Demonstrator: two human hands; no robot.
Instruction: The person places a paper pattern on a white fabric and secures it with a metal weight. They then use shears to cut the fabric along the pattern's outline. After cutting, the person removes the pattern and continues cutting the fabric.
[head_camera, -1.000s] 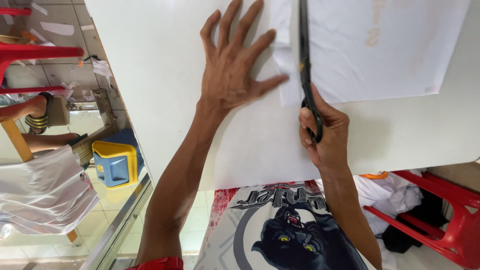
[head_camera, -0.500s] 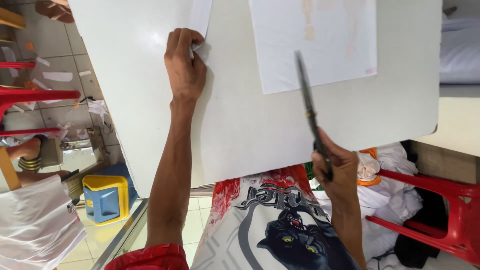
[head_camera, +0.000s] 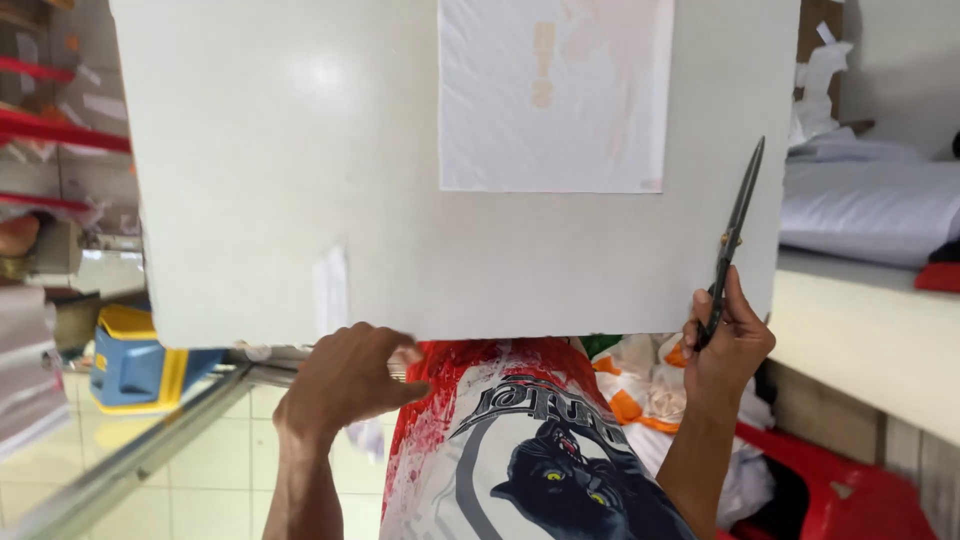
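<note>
Scissors (head_camera: 733, 235), black and long-bladed, stand nearly upright in the right hand (head_camera: 728, 345), whose fingers are curled tightly through and around the handles near the right edge of the white surface (head_camera: 250, 180); the blades lie pressed together and point away from the person, over the surface's right margin. The left hand (head_camera: 345, 378) sits at the near edge of the surface, fingers bent and pinching a thin strip of white paper (head_camera: 331, 290) that lies on the surface and hangs over the edge. Farther in, a larger white sheet (head_camera: 555, 95) with faint orange marks lies flat, well apart from both hands. Below the surface a printed shirt (head_camera: 530, 450) shows a black cat's head. A blue and yellow box (head_camera: 125, 355) stands on the tiled floor to the left, and folded white cloth (head_camera: 865, 205) lies on a ledge to the right.
</note>
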